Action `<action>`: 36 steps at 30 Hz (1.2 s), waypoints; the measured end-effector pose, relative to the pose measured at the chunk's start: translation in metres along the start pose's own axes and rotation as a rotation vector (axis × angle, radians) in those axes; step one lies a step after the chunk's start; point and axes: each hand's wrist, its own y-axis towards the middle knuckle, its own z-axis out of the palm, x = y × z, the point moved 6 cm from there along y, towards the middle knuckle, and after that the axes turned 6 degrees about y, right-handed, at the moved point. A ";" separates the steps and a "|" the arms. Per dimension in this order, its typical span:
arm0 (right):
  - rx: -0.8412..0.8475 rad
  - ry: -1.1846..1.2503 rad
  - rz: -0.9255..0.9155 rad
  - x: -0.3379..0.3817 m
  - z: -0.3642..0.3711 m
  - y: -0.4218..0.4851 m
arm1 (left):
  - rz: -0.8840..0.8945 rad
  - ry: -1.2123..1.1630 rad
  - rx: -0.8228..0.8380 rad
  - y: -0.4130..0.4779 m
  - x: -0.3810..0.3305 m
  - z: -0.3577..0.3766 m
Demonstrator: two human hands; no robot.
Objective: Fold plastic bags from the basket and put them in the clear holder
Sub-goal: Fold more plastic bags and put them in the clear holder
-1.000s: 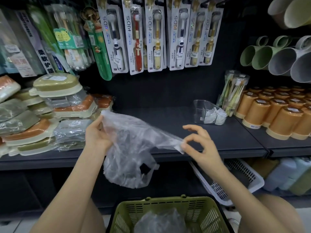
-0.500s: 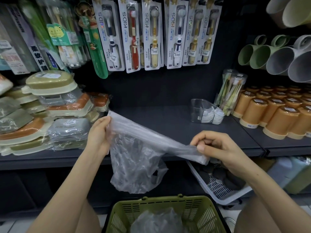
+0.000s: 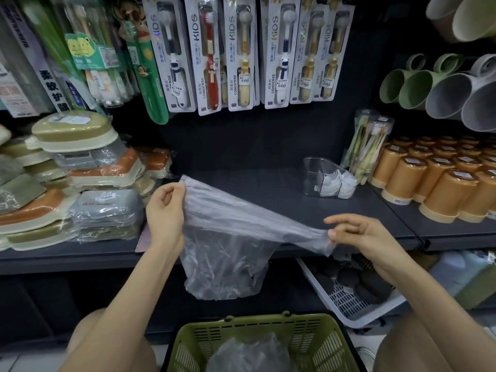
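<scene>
A clear plastic bag (image 3: 225, 245) is stretched in the air in front of the dark shelf. My left hand (image 3: 165, 213) grips its upper left corner. My right hand (image 3: 357, 237) pinches the other end, which is drawn into a narrow strip. The rest of the bag hangs down crumpled between my arms. Below, at the bottom edge, stands the green basket (image 3: 316, 336) with more crumpled bags (image 3: 249, 355) inside. The clear holder (image 3: 319, 175) sits on the shelf to the right and has folded white bags in it.
The dark shelf (image 3: 255, 189) carries stacked wrapped soap boxes (image 3: 77, 178) at the left and orange cups (image 3: 440, 181) at the right. Toothbrush packs (image 3: 241, 52) hang above. A white basket (image 3: 346, 294) sits on the lower level at the right.
My hands have drawn the bag's top edge out taut. The right hand first closed round its end, then loosened to a fingertip pinch. The left hand kept its corner.
</scene>
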 end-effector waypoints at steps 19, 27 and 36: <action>-0.042 -0.120 -0.239 0.093 0.087 0.106 | 0.092 0.426 0.665 -0.028 0.012 0.033; -0.139 -0.344 -0.264 0.104 0.088 0.160 | -0.184 0.289 0.424 0.007 0.049 0.042; 0.156 -0.709 -0.365 0.004 0.098 0.062 | -0.607 0.090 0.142 0.024 0.103 0.057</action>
